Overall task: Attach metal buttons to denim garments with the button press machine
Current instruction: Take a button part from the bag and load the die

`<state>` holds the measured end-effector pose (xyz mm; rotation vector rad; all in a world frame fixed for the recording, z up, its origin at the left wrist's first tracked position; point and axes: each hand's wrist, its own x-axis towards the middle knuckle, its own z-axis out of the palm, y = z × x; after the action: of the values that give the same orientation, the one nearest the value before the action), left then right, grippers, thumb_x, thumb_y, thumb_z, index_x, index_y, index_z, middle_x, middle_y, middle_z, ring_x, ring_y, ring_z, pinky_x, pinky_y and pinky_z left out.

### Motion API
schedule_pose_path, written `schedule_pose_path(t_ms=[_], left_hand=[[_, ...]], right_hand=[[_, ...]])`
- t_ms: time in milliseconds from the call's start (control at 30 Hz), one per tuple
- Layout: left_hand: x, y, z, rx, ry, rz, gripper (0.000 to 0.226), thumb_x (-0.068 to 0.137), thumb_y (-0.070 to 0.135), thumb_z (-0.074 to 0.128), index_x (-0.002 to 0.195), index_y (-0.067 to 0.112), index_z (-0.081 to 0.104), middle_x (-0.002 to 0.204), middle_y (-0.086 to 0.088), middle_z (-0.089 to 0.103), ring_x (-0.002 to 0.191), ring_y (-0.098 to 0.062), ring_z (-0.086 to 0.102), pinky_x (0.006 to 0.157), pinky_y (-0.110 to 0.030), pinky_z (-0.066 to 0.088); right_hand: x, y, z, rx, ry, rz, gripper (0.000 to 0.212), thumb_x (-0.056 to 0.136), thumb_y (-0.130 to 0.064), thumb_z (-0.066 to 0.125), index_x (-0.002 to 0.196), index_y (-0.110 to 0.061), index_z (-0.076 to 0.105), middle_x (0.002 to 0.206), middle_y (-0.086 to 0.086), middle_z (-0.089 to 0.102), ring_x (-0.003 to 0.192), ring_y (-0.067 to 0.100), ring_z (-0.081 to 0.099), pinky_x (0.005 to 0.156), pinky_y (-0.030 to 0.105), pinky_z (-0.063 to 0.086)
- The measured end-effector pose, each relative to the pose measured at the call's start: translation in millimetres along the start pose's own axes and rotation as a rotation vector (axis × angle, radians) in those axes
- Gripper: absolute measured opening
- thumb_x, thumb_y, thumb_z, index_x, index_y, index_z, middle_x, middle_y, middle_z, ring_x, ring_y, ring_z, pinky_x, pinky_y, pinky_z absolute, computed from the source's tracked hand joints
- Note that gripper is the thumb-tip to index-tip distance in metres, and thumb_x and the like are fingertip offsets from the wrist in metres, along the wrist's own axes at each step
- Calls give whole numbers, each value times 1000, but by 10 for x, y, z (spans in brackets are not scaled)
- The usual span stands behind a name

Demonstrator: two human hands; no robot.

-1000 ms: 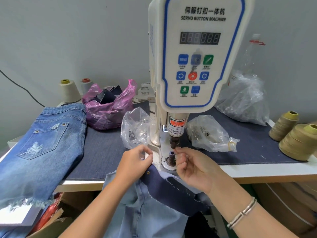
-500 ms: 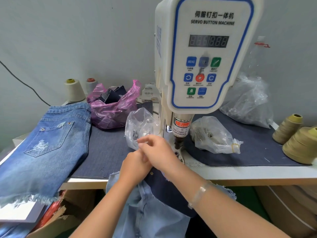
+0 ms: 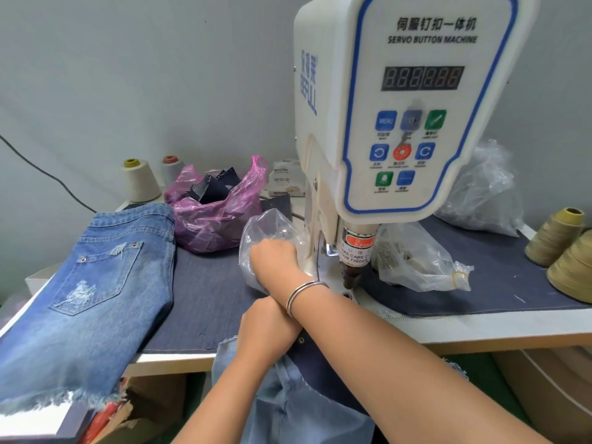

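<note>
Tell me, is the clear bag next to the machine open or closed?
Open. The right hand reaches into the clear plastic bag through its mouth.

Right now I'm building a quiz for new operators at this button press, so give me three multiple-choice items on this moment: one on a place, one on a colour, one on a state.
1. Where is the right hand?
A. in the clear plastic bag left of the machine
B. on the control panel
C. on the tan thread cones

2. What colour is the bag holding dark fabric scraps?
A. green
B. pink
C. yellow

3. How do the forearms lie?
A. apart
B. right crossed over left
C. both raised off the table

Answers: 1 A, the hand, with a bracelet on its wrist, reaches into the clear bag. 2 B, the translucent bag is pink. 3 B, the right forearm passes over the left hand, which rests on the denim garment at the table edge.
</note>
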<state>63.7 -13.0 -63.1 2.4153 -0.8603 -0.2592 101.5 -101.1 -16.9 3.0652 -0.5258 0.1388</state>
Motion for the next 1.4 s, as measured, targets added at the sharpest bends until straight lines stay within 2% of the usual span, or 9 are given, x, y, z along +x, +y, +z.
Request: schedule_pose_path(t_ms=[333, 500, 733, 867, 1033, 1167, 1233, 1300, 1400], left_hand=[[-32, 1, -11, -3, -26, -6, 21, 80, 27, 49, 60, 24, 44, 60, 9, 49, 60, -19, 49, 50, -30, 33], [-48, 20, -13, 2, -35, 0, 17, 65, 39, 35, 59, 25, 43, 59, 11, 46, 58, -18, 47, 48, -29, 31], [-41, -7, 5, 8, 6, 21, 21, 80, 29, 50, 60, 25, 44, 59, 9, 48, 55, -12, 45, 46, -24, 30], [-59, 16, -11, -34, -8, 45, 19, 71, 36, 44, 56, 24, 42, 57, 10, 46, 52, -12, 42, 46, -23, 28], [-35, -37, 6, -54, -20, -82, 25, 85, 26, 52, 62, 22, 44, 61, 7, 49, 58, -13, 47, 47, -25, 32], [-55, -48, 17, -14, 21, 5, 35, 88, 23, 53, 63, 31, 31, 65, 8, 49, 67, -17, 47, 56, -29, 33], [-61, -34, 19, -16, 48, 77, 30, 84, 29, 54, 61, 33, 35, 58, 10, 46, 64, -17, 48, 53, -28, 30], [-52, -31, 28, -76, 70, 89, 16, 80, 37, 57, 69, 37, 46, 60, 9, 55, 66, -15, 52, 56, -29, 32], [-34, -44, 65, -98, 105, 89, 7, 79, 39, 57, 76, 37, 51, 66, 10, 62, 73, -13, 57, 63, -31, 36]], right_hand=[[3, -22, -3, -119, 1, -83, 24, 81, -9, 58, 103, -16, 66, 109, 1, 64, 101, 27, 63, 67, 32, 36], [19, -1, 8, -120, 16, -79, 24, 81, -9, 61, 104, -17, 65, 109, 0, 65, 102, 25, 63, 69, 31, 37], [42, 8, 25, -83, -19, -61, 28, 77, -7, 65, 104, -16, 65, 108, 2, 66, 102, 27, 63, 70, 31, 40], [-59, 9, -48, -28, 51, -64, 30, 79, -4, 63, 109, -10, 62, 109, 7, 64, 101, 30, 64, 68, 32, 40], [-454, -91, -379, 137, 206, -34, 22, 85, 3, 52, 105, -5, 58, 102, 12, 66, 96, 32, 64, 65, 33, 38], [-1138, -24, -463, 460, 282, -1, 15, 92, -23, 52, 97, -14, 62, 90, 8, 68, 84, 29, 62, 66, 32, 41], [-1500, 166, -454, 579, 222, 13, 10, 88, -29, 57, 88, -22, 64, 79, 0, 66, 77, 20, 59, 67, 31, 43], [-1738, 466, -436, 680, 148, 87, 8, 84, -30, 62, 76, -28, 63, 65, -5, 61, 65, 9, 54, 65, 29, 43], [-1816, 902, -412, 773, 194, 195, 14, 83, -26, 67, 70, -30, 63, 58, -9, 59, 58, 1, 52, 57, 13, 40]])
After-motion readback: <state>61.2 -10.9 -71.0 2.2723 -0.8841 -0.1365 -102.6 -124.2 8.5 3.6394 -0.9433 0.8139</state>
